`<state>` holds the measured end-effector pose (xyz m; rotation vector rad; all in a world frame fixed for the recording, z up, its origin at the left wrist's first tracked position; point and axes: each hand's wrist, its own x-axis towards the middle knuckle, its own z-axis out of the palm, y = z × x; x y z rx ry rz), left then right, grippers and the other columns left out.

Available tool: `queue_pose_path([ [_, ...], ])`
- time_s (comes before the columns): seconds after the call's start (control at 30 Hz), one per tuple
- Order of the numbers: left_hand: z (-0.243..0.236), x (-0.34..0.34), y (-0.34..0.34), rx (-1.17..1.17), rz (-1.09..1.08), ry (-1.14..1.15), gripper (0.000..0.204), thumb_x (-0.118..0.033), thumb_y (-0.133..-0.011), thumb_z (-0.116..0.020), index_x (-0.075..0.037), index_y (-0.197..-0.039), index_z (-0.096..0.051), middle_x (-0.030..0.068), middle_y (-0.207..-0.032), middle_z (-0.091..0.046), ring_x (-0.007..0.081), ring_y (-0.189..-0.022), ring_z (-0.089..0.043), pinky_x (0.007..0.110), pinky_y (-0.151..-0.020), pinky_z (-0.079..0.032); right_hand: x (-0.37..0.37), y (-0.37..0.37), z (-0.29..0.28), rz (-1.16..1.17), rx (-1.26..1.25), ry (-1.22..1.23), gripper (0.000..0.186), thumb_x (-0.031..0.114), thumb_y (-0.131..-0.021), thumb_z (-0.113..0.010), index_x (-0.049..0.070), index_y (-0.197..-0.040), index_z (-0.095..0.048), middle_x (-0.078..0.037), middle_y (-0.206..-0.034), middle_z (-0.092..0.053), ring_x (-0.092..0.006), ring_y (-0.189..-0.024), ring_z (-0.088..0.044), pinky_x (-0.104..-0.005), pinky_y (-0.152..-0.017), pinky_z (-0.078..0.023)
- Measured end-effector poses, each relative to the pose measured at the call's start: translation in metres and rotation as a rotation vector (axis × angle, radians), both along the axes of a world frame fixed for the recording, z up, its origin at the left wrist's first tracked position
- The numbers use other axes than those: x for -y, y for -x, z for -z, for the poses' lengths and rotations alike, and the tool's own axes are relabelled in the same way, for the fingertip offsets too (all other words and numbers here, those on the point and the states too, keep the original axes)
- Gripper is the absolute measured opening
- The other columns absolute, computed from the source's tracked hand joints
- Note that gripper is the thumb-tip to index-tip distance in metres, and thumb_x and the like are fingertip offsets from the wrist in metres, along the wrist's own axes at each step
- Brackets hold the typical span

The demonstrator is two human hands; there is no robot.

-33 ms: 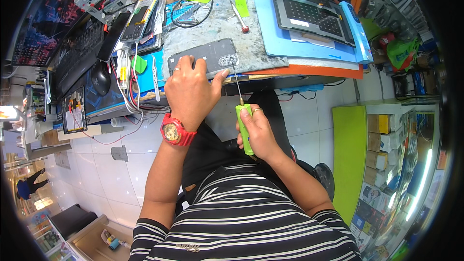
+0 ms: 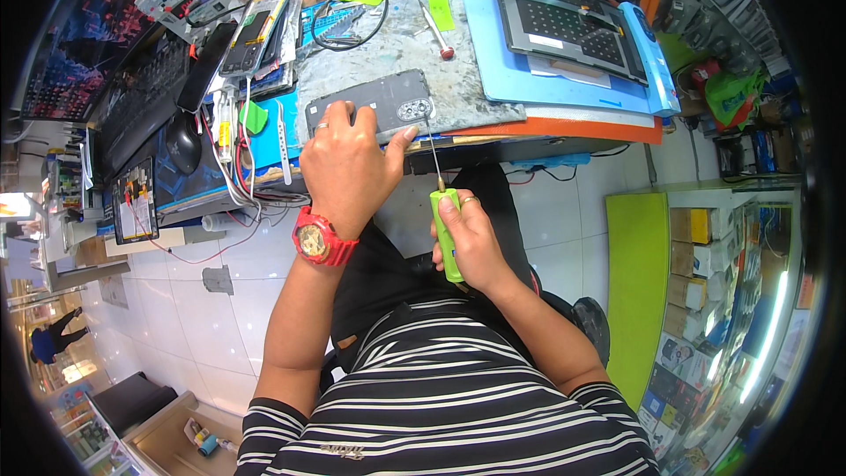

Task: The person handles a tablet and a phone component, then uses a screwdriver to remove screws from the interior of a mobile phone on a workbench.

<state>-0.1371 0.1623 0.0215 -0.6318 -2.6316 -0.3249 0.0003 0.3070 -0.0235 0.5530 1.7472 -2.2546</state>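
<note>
A dark grey phone back panel [image 2: 379,104], with a cluster of round camera openings at its right end, lies near the mat's front edge. My left hand [image 2: 352,159], wearing a ring and a red watch, holds it down with curled fingers on top and the thumb along its near edge. My right hand [image 2: 473,242] is wrapped round a green-handled tool [image 2: 447,229] with a long, thin metal shaft. The shaft points up toward the panel, and its tip is at the right corner beside the camera openings. Whether the tip touches is too small to tell.
Beneath the panel is a worn grey work mat [image 2: 476,92]. Tweezers [image 2: 284,145], cables and a mouse [image 2: 183,152] lie left. A red-ended tool [image 2: 434,28] lies farther back. A dark, perforated device part [image 2: 568,31] rests on a light blue sheet [image 2: 493,53] at right.
</note>
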Motion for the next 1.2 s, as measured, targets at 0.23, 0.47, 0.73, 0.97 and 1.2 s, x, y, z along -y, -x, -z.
queue_pose_path([
  [0.23, 0.003, 0.001, -0.002, -0.002, -0.022, -0.007, 0.038, -0.04, -0.086, -0.085, -0.005, -0.092, -0.073, 0.0136, -0.103, -0.071, 0.0354, -0.087, -0.073, 0.044, -0.07, -0.057, 0.007, 0.0, 0.004, 0.025, -0.007, 0.044, 0.042, 0.043, -0.111, -0.055, 0.001, -0.118, -0.05, -0.007, -0.085, -0.058, -0.0122, -0.057, -0.06, -0.0289, -0.049, -0.051],
  [0.47, -0.004, 0.033, 0.008, -0.088, 0.079, 0.022, 0.036, -0.025, -0.093, -0.079, 0.0, -0.119, -0.073, 0.0227, -0.132, -0.068, 0.0425, -0.126, -0.062, 0.05, -0.11, -0.046, -0.012, -0.009, -0.013, -0.053, -0.115, -0.104, 0.041, 0.039, -0.113, -0.051, 0.001, -0.128, -0.048, -0.008, -0.092, -0.058, -0.012, -0.063, -0.061, -0.0281, -0.058, -0.053],
  [0.73, 0.013, 0.044, -0.003, 0.007, 0.067, -0.06, 0.034, -0.028, -0.094, -0.078, -0.002, -0.117, -0.076, 0.0199, -0.127, -0.072, 0.0366, -0.123, -0.066, 0.048, -0.104, -0.048, -0.003, -0.011, -0.014, -0.03, -0.106, -0.053, 0.034, 0.034, -0.111, -0.058, 0.004, -0.127, -0.051, -0.006, -0.09, -0.061, -0.0119, -0.063, -0.063, -0.0286, -0.055, -0.052],
  [0.97, 0.01, 0.023, -0.007, -0.034, 0.119, -0.103, 0.043, -0.038, -0.086, -0.082, -0.004, -0.11, -0.072, 0.014, -0.12, -0.07, 0.034, -0.119, -0.066, 0.048, -0.105, -0.049, -0.006, -0.014, -0.007, -0.093, -0.095, -0.039, 0.037, 0.038, -0.113, -0.05, 0.005, -0.129, -0.049, -0.008, -0.091, -0.06, -0.0134, -0.061, -0.062, -0.0269, -0.053, -0.052],
  [1.2, 0.04, 0.054, 0.004, 0.043, 0.287, -0.342, 0.041, -0.028, -0.088, -0.082, -0.001, -0.117, -0.072, 0.0168, -0.133, -0.07, 0.0336, -0.133, -0.063, 0.048, -0.114, -0.049, 0.004, 0.001, -0.012, -0.224, -0.012, -0.118, 0.035, 0.037, -0.113, -0.05, 0.004, -0.123, -0.05, -0.008, -0.088, -0.059, -0.0134, -0.058, -0.06, -0.0276, -0.05, -0.051],
])
